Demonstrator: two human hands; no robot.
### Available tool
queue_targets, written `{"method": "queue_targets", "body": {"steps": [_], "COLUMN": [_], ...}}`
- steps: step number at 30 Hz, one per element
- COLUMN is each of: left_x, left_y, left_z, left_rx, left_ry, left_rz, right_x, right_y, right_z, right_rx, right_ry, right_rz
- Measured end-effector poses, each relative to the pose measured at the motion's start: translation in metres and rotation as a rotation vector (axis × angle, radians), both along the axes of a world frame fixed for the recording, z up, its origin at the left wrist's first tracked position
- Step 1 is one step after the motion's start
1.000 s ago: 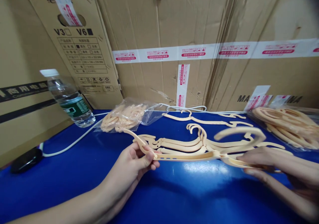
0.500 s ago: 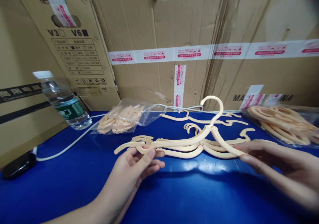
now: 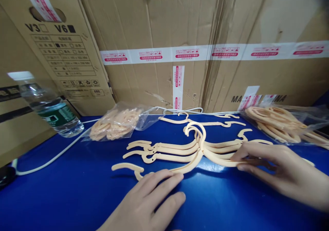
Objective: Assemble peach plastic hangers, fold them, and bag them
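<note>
Several cream plastic hangers point(image 3: 177, 150) lie stacked flat on the blue table point(image 3: 77, 186), hooks pointing away from me. My left hand point(image 3: 151, 200) rests open with fingers stretched flat beside the nearest hanger's left arm point(image 3: 128, 167). My right hand point(image 3: 277, 167) lies open, fingers pressed on the right arms of the stack. Another hanger point(image 3: 205, 122) lies farther back.
A clear bag of cream hooks point(image 3: 115, 123) sits at the back left, another bag of hangers point(image 3: 280, 123) at the right. A water bottle point(image 3: 48, 109) lies at the left, with a white cable point(image 3: 51, 157). Cardboard boxes point(image 3: 164, 36) wall the back.
The hanger held up in both hands has been laid down flat at the front of the stack. My left hand let go of it and now lies flat.
</note>
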State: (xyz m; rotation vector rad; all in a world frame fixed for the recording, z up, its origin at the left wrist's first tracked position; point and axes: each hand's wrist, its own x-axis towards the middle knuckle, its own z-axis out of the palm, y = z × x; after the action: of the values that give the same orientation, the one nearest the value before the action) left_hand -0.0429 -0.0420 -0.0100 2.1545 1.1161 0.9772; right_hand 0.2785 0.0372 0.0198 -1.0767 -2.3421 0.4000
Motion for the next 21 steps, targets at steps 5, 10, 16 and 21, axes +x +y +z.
{"method": "queue_targets", "body": {"steps": [5,10,16,21], "left_x": [-0.017,-0.019,-0.017,-0.019], "left_y": [0.016,0.023,0.029,0.028], "left_z": [0.000,0.002,0.000,-0.010], "left_rx": [0.217,0.367,0.460,0.453], "left_ry": [0.287,0.478,0.441,0.381], "left_rz": [-0.136,-0.135,-0.121,-0.116], "right_x": [-0.001,0.002,0.004,0.010], "right_y": [0.003,0.006,0.009,0.012], "right_z": [0.005,0.004,0.001,-0.004], "right_rx": [0.011,-0.032,-0.032,0.024], "right_ry": [-0.113,-0.174,-0.227,-0.217], "right_rz": [0.041,0.069,0.046,0.005]}}
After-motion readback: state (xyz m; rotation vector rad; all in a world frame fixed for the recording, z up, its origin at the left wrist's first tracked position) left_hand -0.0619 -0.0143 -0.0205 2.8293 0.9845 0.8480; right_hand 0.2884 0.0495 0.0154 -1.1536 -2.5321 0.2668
